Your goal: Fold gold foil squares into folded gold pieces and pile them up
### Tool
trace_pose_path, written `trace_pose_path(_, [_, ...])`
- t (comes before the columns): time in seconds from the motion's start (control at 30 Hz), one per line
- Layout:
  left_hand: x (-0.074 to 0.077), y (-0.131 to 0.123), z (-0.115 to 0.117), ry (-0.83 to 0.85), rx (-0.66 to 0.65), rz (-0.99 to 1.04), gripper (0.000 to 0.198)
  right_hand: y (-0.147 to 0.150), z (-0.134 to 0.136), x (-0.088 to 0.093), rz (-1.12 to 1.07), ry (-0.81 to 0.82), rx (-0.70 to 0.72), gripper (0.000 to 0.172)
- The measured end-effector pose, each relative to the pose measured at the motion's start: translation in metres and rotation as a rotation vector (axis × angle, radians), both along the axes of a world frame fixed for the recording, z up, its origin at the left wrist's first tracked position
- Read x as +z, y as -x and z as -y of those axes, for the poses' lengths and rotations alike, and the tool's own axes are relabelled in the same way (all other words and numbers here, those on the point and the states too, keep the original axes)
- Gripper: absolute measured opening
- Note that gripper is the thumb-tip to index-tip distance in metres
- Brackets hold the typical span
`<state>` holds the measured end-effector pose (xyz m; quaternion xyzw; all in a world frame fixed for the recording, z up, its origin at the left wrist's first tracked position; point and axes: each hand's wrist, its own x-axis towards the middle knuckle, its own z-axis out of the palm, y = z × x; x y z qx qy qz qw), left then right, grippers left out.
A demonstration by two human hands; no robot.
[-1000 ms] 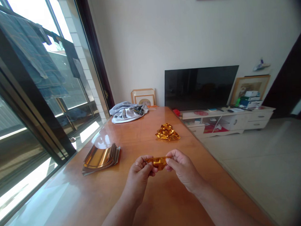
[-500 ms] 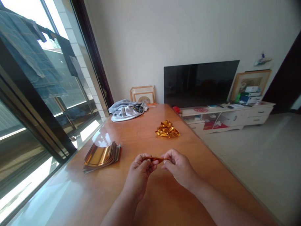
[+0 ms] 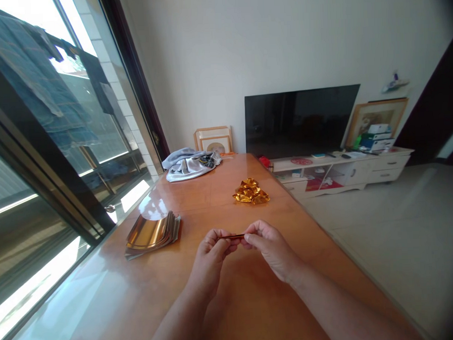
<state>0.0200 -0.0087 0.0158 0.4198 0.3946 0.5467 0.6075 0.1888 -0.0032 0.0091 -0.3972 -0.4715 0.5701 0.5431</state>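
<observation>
A narrow strip of folded gold foil paper [image 3: 232,236] is stretched level between my two hands above the table. My left hand [image 3: 213,247] pinches its left end, thumb on top. The right end is pinched by my right hand [image 3: 261,242], with the thumb laid along it. Beyond my hands sits a small pile of folded gold foil pieces [image 3: 250,192]. To the left lies a curved stack of gold foil sheets [image 3: 150,233], its edges fanned out.
Grey cloth [image 3: 191,164] lies bunched at the far end of the wooden table [image 3: 142,297], near leaning picture frames [image 3: 213,139]. A sliding glass door [image 3: 51,161] runs along the left. Past the table's right edge stand a white TV cabinet [image 3: 355,173] and a television [image 3: 302,122].
The foil strip looks thinner and straighter than before. My right fingers have shifted slightly along it, with the thumb now flatter. The view has tilted a little.
</observation>
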Motion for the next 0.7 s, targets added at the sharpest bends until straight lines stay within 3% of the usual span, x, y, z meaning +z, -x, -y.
trace_pose_path(0.7, [-0.010,-0.007,-0.003,-0.164,0.126,-0.235,0.012,0.009,-0.001,-0.010,-0.167,0.114,-0.064,0.006])
